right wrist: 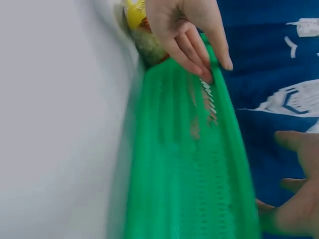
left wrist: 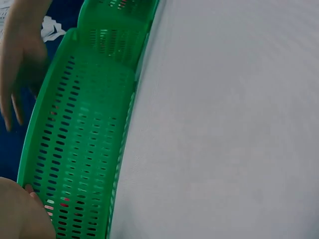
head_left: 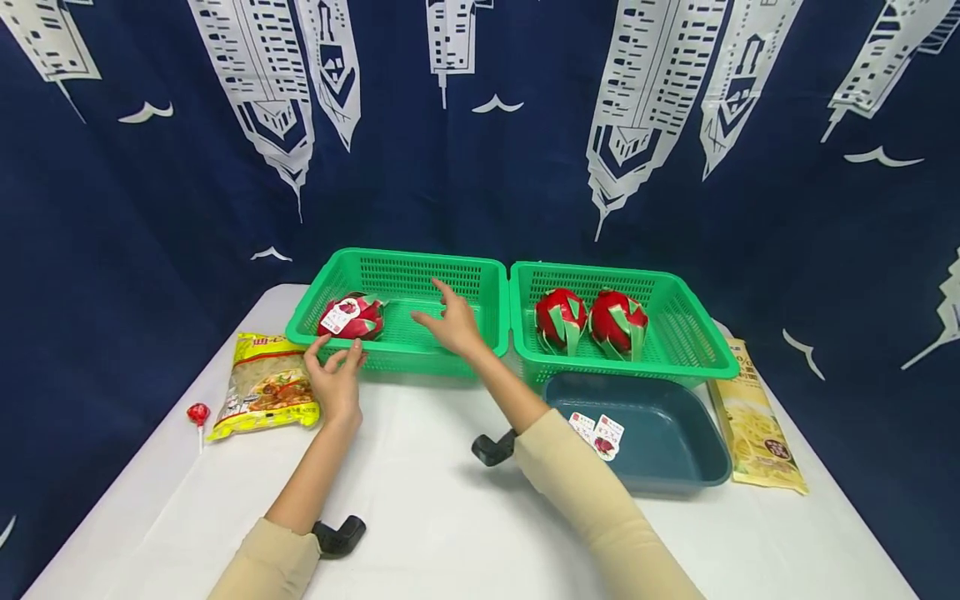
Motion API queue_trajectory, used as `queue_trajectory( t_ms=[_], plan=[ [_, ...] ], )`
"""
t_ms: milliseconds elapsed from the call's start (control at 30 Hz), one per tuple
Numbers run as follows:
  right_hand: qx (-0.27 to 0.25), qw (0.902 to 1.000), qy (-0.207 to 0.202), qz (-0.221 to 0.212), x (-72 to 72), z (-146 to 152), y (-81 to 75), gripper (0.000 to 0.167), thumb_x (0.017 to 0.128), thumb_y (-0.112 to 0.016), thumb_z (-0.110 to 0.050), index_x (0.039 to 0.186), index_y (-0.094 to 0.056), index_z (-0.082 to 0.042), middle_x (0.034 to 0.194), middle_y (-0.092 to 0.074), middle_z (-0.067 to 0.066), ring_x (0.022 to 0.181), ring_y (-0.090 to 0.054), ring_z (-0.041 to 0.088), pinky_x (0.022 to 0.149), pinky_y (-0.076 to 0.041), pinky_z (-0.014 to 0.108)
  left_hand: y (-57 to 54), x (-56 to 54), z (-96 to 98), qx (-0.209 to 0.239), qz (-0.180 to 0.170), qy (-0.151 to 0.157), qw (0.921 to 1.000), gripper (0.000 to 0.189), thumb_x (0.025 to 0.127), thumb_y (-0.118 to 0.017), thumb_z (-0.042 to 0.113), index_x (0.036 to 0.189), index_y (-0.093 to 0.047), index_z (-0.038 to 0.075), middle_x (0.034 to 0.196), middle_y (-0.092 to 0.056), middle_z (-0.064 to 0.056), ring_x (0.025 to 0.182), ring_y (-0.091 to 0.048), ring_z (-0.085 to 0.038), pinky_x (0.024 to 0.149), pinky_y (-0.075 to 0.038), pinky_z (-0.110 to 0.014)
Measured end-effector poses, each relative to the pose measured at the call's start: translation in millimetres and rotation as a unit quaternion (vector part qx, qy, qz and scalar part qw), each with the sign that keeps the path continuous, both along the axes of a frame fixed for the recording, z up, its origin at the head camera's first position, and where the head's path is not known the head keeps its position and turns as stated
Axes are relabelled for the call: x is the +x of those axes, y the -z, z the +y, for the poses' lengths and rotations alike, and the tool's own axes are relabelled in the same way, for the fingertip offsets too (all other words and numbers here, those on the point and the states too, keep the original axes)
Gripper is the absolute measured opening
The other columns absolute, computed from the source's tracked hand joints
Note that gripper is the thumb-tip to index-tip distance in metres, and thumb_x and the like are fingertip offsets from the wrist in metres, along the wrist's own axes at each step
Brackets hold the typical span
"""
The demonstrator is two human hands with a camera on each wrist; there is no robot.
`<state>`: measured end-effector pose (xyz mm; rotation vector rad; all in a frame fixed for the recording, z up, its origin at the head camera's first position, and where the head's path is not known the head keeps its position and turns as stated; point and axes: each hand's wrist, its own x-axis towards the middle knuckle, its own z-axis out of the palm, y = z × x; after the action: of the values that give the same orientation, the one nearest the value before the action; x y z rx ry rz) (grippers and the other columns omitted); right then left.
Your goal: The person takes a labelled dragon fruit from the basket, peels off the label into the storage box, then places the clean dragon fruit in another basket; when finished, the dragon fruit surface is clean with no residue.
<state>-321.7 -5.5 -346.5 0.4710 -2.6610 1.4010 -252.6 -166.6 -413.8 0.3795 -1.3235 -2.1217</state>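
In the head view, the labelled dragon fruit (head_left: 363, 321) lies at the left end of the left basket (head_left: 408, 362), both long axes running side to side, leafy tips rightward; the right hand (head_left: 453, 323) hovers spread, holding nothing. The left wrist view shows the basket slanting steeply. In the right wrist view, the left hand's (right wrist: 192, 20) bent fingers touch its rim; whether they pinch it, I cannot tell.

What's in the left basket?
One dragon fruit with a label on it. The basket floor beneath it is covered; the right hand hides some more.
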Motion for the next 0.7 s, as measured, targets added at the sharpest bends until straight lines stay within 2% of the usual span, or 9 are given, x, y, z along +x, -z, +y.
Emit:
queue_trajectory(
  t_ms=[100, 267, 400, 500, 567, 633, 700],
  plan=[
    [-0.041, 0.9991, 0.003, -0.003, -13.8, -30, 7.2, 0.078, 0.085, -0.067, -0.034, 0.147, -0.022, -0.022, 0.136, -0.042, 0.015, 0.12, -0.044, 0.03, 0.09, -0.043, 0.043, 1.1, -1.0, 1.5, 0.011, 0.017, -0.004, 0.9998, 0.053, 0.083, -0.068, 0.008, 0.127, -0.038, 0.008, 0.069, -0.057, -0.001, 0.064, -0.062, -0.013, 0.074, -0.052, -0.026],
    [-0.083, 0.9964, 0.004, -0.02, -26.4, -69, 13.8, 0.086, 0.083, -0.067, -0.04, 0.149, -0.011, -0.028, 0.142, -0.037, 0.014, 0.126, -0.037, 0.03, 0.096, -0.038, 0.045, 3.3, -2.0, 2.4, 0.007, 0.028, -0.015, 0.9995, 0.053, 0.083, -0.068, 0.005, 0.127, -0.039, 0.006, 0.07, -0.057, -0.003, 0.065, -0.062, -0.016, 0.072, -0.052, -0.025],
    [-0.08, 0.9955, -0.016, -0.05, -32.9, -89, 17.3, 0.09, 0.082, -0.067, -0.041, 0.149, -0.008, -0.031, 0.143, -0.034, 0.017, 0.131, -0.029, 0.035, 0.098, -0.035, 0.05, 5.0, -2.2, 2.5, 0.0, 0.024, -0.022, 0.9995, 0.053, 0.082, -0.069, 0.006, 0.127, -0.04, 0.007, 0.07, -0.058, -0.002, 0.065, -0.062, -0.015, 0.071, -0.052, -0.026],
    [-0.062, 0.9938, -0.038, -0.084, -38.0, -98, 21.8, 0.09, 0.083, -0.066, -0.043, 0.149, -0.005, -0.032, 0.146, -0.03, 0.016, 0.135, -0.016, 0.04, 0.1, -0.03, 0.054, 6.8, -1.7, 3.0, -0.007, 0.02, -0.026, 0.9994, 0.053, 0.082, -0.069, 0.008, 0.126, -0.041, 0.008, 0.07, -0.058, -0.001, 0.065, -0.062, -0.014, 0.071, -0.052, -0.026],
    [-0.053, 0.9913, -0.051, -0.11, -41.8, -103, 25.2, 0.089, 0.084, -0.064, -0.044, 0.149, -0.005, -0.03, 0.146, -0.029, 0.016, 0.135, -0.018, 0.04, 0.1, -0.031, 0.053, 7.7, -1.2, 3.1, -0.014, 0.019, -0.027, 0.9993, 0.052, 0.082, -0.069, 0.009, 0.126, -0.041, 0.009, 0.071, -0.058, -0.001, 0.065, -0.062, -0.013, 0.072, -0.052, -0.026],
    [-0.051, 0.9871, -0.067, -0.136, -45.3, -107, 28.0, 0.088, 0.084, -0.063, -0.043, 0.149, -0.006, -0.026, 0.146, -0.03, 0.017, 0.13, -0.031, 0.038, 0.1, -0.034, 0.049, 8.2, -0.9, 3.2, -0.022, 0.019, -0.027, 0.9992, 0.052, 0.082, -0.069, 0.011, 0.126, -0.04, 0.01, 0.071, -0.058, -0.001, 0.065, -0.063, -0.013, 0.072, -0.052, -0.025],
    [-0.033, 0.9844, -0.079, -0.154, -48.8, -110, 30.0, 0.087, 0.085, -0.063, -0.044, 0.15, -0.008, -0.024, 0.146, -0.03, 0.016, 0.127, -0.038, 0.034, 0.099, -0.036, 0.044, 8.3, -1.0, 3.3, -0.025, 0.021, -0.028, 0.9991, 0.052, 0.083, -0.069, 0.011, 0.126, -0.04, 0.01, 0.072, -0.058, -0.002, 0.065, -0.063, -0.013, 0.072, -0.052, -0.025]
  ],
)
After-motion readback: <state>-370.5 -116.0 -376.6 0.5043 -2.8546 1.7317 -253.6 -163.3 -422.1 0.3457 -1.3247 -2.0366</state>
